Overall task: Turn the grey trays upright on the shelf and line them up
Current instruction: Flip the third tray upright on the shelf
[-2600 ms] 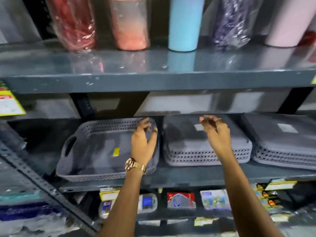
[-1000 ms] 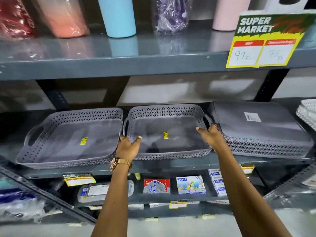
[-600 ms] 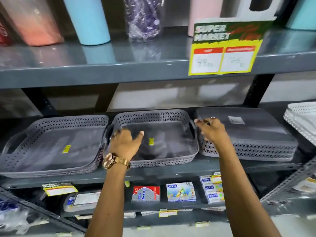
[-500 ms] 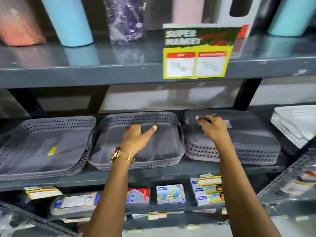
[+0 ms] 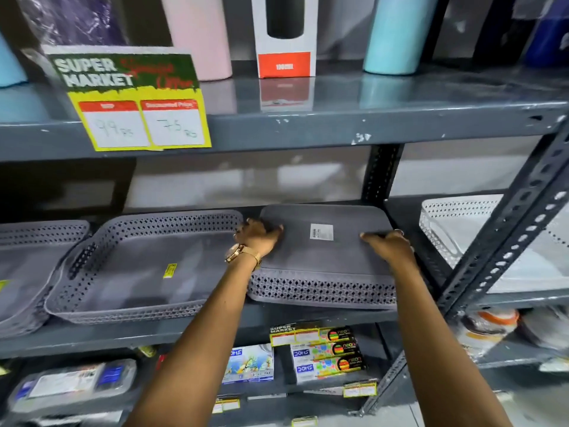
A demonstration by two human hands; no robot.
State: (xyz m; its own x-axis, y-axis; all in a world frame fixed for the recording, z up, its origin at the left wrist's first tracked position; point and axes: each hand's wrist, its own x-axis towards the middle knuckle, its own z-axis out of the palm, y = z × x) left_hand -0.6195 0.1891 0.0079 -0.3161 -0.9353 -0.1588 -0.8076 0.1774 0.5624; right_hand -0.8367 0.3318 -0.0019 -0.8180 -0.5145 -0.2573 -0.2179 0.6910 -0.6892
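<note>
Upside-down tray (image 5: pixel 326 257): right of centre in the frame, lying bottom-up on the middle shelf (image 5: pixel 277 318) with its barcode label facing us — by our reading the last grey one left to turn.
Upright trays: one (image 5: pixel 138 269) sits open side up just left of it, and another (image 5: pixel 21 272) at the left edge of the frame; both look done.
Left hand (image 5: pixel 258 237): we lay it on the far left corner of the flipped base, fingers curled over the edge beside the neighbouring rim; nothing is lifted yet.
Right hand (image 5: pixel 389 245): we rest it on the right side of the base with the fingers spread flat — open, pressing rather than gripping.
Why held so: a hand at each side lets us tip the tray over evenly; we judge the flip is about to start.
Tight edges: the left side is touching or nearly touching the upright neighbour, and the slotted post (image 5: pixel 508 241) rises close at the right.
Open room: there is clear height under the upper shelf (image 5: pixel 308 124), and free space toward us past the front lip.
Beyond the post: a white tray (image 5: pixel 455 229) at the right of the frame, apart from our work.
</note>
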